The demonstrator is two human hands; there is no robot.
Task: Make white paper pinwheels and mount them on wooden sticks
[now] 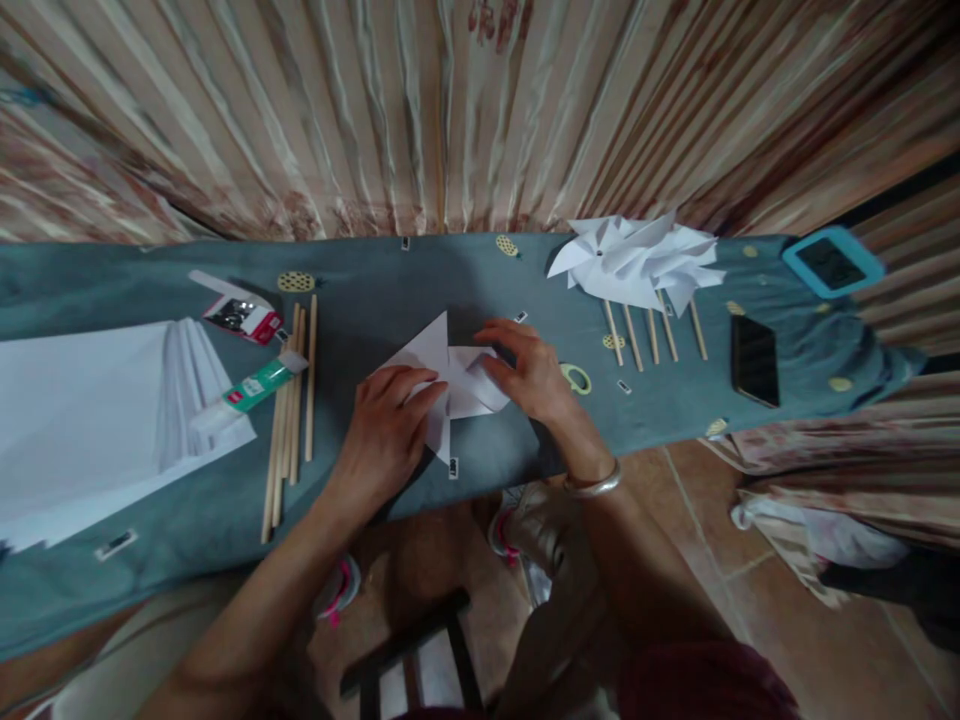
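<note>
Item in hand: one folded white paper, centre of frame, flat on the dark cloth, both your hands upon it. Outline: a triangular part to the left, its long straight edge running from top to bottom of the frame; a squarer part to the right of that edge, reaching rightward with a shaded fold at its end. Your left hand: lower left of the paper, fingers close together and resting over the triangular part; whether any paper is gripped beneath, you cannot tell from here. Your right hand: at the upper right of the paper, forefinger and thumb slightly parted, thumb by the shaded fold; whether that layer is pinched cannot be told either. Key relation: the fold lies just below and left of your right fingers, so the right hand is nearer, the left being across the straight edge. Surroundings: white paper pinwheels, upper right; pale green ring-shaped item, just right of your right hand; loose wooden sticks, left of centre; stack of white sheets, far left.
</note>
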